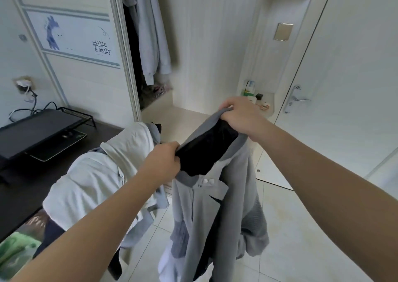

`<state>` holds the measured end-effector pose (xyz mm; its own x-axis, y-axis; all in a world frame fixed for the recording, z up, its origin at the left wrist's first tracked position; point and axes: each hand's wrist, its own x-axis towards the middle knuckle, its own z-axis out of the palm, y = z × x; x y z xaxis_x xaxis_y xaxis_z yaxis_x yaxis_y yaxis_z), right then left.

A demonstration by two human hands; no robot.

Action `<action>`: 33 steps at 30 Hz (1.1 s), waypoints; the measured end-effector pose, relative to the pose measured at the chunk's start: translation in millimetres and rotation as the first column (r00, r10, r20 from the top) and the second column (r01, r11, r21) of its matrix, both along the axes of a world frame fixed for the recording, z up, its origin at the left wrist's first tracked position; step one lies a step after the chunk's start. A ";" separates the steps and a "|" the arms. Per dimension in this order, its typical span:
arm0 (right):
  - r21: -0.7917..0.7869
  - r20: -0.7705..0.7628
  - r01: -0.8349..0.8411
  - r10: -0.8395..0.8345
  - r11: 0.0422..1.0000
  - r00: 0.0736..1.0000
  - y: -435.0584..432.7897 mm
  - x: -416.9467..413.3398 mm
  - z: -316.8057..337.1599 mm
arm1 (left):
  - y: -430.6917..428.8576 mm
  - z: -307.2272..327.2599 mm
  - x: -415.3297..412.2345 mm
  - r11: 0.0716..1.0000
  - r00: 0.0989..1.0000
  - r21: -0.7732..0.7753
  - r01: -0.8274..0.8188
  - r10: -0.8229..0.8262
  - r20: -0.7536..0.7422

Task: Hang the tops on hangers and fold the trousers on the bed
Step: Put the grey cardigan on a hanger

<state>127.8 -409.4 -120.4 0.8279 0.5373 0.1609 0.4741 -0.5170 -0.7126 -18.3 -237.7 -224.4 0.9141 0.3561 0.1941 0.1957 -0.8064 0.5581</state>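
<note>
**Grey top held up by its collar, both hands gripping**

We are holding a grey top up in the air in front of us, over the pale tiled floor. Our left hand is bunching the near side of the collar, fingers pressed together on the fabric. Our right hand is clutching the far side of the collar higher up, fingers curled tight around the cloth. Between the two hands the neck opening is being stretched wide, and its dark lining is showing. Two small white buttons are sitting just below that opening. The rest of the top is hanging down loosely, with ribbed darker grey panels at the sleeves; its lower edge is running out of the picture.

Just left of the top, a heap of pale clothes is draping over what looks like a chair back; we cannot tell which garments are in it. Further left, a dark desk is carrying a monitor. Beyond, an open wardrobe is showing a light grey garment hanging inside. A white door with a metal handle is standing to the right.
</note>
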 end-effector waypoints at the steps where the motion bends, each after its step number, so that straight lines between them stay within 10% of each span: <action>1: -0.056 0.053 0.005 -0.002 0.998 0.999 -2.5 5.6 0.1 | 7.0 2.7 2.9 0.999 0.999 0.041 -0.008 0.010 -0.048; 8: -0.176 0.116 0.009 0.011 0.984 0.993 -1.1 51.8 0.5 | 20.8 9.9 44.0 0.983 0.948 -0.167 0.070 -0.118 -0.297; 13: -0.073 0.134 0.025 -0.015 0.997 0.991 8.9 103.6 20.6 | 35.6 25.7 86.3 0.706 0.982 -0.705 -0.059 -0.086 -0.167; 22: -0.050 0.322 -0.050 0.063 0.998 0.945 59.4 215.5 128.8 | 97.8 173.2 186.2 0.929 0.959 -0.365 0.054 0.053 0.278; 33: -0.080 0.577 -0.154 0.172 0.985 0.799 161.7 255.2 256.2 | 162.0 338.6 297.8 0.927 0.828 -0.375 -0.010 0.218 0.517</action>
